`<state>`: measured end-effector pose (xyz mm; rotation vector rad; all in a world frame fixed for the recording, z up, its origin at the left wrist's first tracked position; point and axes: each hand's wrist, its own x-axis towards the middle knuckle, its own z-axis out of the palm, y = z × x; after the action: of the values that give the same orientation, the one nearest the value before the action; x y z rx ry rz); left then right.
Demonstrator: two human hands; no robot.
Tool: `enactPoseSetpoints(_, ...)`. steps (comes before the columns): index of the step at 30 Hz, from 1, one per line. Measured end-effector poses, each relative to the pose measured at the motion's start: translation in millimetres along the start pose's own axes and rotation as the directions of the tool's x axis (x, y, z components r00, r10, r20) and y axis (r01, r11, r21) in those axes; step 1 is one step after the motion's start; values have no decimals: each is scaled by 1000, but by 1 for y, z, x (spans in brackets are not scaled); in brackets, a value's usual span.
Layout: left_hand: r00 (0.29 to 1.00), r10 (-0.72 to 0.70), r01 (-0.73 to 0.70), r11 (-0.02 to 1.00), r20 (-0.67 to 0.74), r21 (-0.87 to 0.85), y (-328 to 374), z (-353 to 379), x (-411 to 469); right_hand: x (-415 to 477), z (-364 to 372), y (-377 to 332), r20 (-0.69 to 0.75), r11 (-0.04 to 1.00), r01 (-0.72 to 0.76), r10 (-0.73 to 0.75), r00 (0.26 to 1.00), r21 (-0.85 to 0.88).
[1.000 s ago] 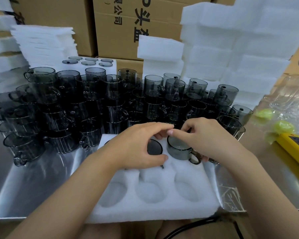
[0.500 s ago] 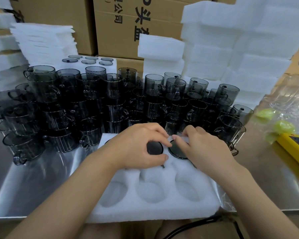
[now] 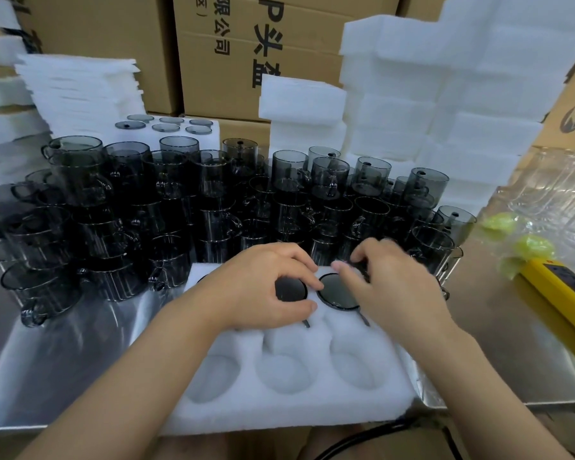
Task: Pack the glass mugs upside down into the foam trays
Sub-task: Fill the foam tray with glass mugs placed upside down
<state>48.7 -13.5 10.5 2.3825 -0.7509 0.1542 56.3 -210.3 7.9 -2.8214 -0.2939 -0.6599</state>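
Left hand [image 3: 263, 288] pinches centre-frame mug [image 3: 290, 290]; right hand [image 3: 390, 288] blurred, grip unclear. Push mug straight down, flush in tray [image 3: 279, 411].

Bright, even light; glare on the steel table [image 3: 63, 353]; wide-angle edges bend, slightly soft.

A shiny metal desk [image 3: 80, 360] bears a white foam tray [image 3: 279, 413] under the left hand [image 3: 263, 287] and right hand [image 3: 392, 290], with stacked dark mugs [image 3: 213, 220] crowded just beyond them.
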Motion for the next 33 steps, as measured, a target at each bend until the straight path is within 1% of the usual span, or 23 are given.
enactPoseSetpoints(2,1000,-1,1,1000,2,-7,0,0,0,2,-11,13,-206,990,-5,34,978,141)
enactPoseSetpoints(3,1000,-3,3,1000,3,-12,0,-1,0,3,-17,22,-269,986,-39,83,959,163)
enactPoseSetpoints(4,1000,-7,7,1000,5,-16,0,-1,0,5,-22,30,-286,985,-90,130,949,149)
enactPoseSetpoints(6,1000,-14,14,1000,9,-16,0,-1,0,7,-24,44,-241,979,-193,203,949,68)
enactPoseSetpoints(9,1000,-16,16,1000,18,-16,0,-2,0,10,-22,54,-169,964,-264,253,952,-43)
enactPoseSetpoints(13,1000,-15,16,1000,19,-21,1,-2,0,11,-19,58,-95,957,-262,252,963,-121)
enactPoseSetpoints(18,1000,-12,12,1000,12,-22,0,-1,0,10,-21,62,-27,958,-264,263,965,-110)
enactPoseSetpoints(20,1000,-7,7,1000,8,-20,-1,-1,1,8,-21,64,-12,959,-254,255,967,-129)
enactPoseSetpoints(22,1000,0,0,1000,5,-21,-1,-1,1,6,-22,64,-38,964,-234,231,972,-125)
enactPoseSetpoints(24,1000,-1,1,1000,11,-26,-2,0,2,4,-24,61,-105,978,-203,197,975,-51)
enactPoseSetpoints(25,1000,-1,1,1000,12,-26,-3,0,2,2,-26,57,-138,984,-176,177,975,23)
enactPoseSetpoints(27,1000,-2,2,999,5,-41,-5,0,3,-1,-30,44,-193,977,-73,112,975,200)
enactPoseSetpoints(30,999,-33,32,992,-5,-126,-6,2,5,-3,-32,13,-185,887,97,-13,983,451)
enactPoseSetpoints(31,999,-40,37,987,-18,-155,-5,2,5,-1,-31,3,-183,853,137,-50,982,503)
enactPoseSetpoints(33,996,-52,36,977,-73,-210,-5,5,5,4,-27,-15,-175,814,197,-118,977,547)
